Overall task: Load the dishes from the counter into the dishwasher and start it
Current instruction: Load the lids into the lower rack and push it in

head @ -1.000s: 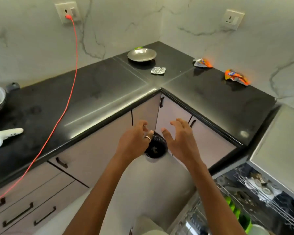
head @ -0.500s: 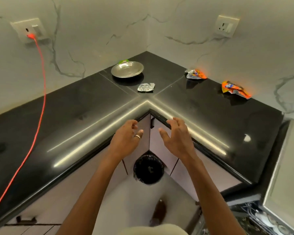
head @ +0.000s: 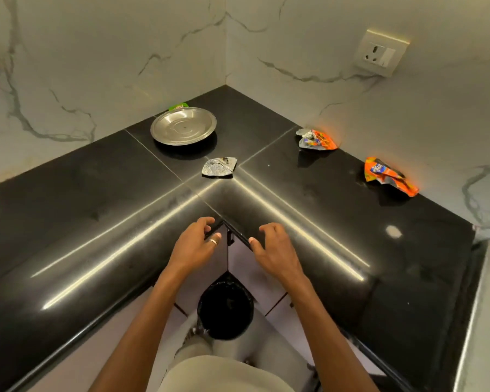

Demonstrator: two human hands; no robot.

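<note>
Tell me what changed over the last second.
Both hands moved forward from above the round black bin to the inner corner edge of the black stone counter: the left hand and right hand now reach over it, holding nothing. The round steel plate, crumpled silver foil wrapper and orange wrappers stayed put.

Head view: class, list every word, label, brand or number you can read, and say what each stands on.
Nothing reads clearly.
Orange wrapper by the right wall: a blue logo with white letters, too blurred to read.
Orange and silver wrapper near the corner: print too small to read.
Green packet behind the steel plate: a red mark, unreadable.
Silver foil wrapper, wall socket: no text seen.
</note>
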